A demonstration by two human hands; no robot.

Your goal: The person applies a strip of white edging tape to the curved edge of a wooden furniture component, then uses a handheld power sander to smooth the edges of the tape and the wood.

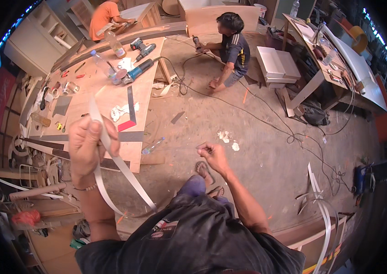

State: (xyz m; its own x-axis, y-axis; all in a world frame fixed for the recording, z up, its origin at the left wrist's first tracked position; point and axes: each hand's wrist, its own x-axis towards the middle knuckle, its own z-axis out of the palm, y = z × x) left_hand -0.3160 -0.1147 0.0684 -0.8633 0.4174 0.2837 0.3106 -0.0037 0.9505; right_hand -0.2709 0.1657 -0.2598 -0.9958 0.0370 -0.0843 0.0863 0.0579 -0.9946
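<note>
Pinched between the thumb and fingers of the left hand [91, 144] is a white strip [132, 180]; the right hand [214, 157] has its fingertips drawn together, and I cannot tell whether anything is between them. Its nearest neighbour is the bare floor [257, 137] below.

The left hand appears over the near part of the wooden worktop [97, 102], whose right edge runs away from the person, with the floor opening out beyond it. That room reaches to a crouching co-worker [234, 50] and a table [312, 84] on the right; a dark cable [253, 114] crosses it.

The strip's free end points up and away from the person, over the worktop. From the thumb its long axis slants down and rightward to the dark shirt [189, 237], where the strip bends into a loop rising back toward the left wrist.
</note>
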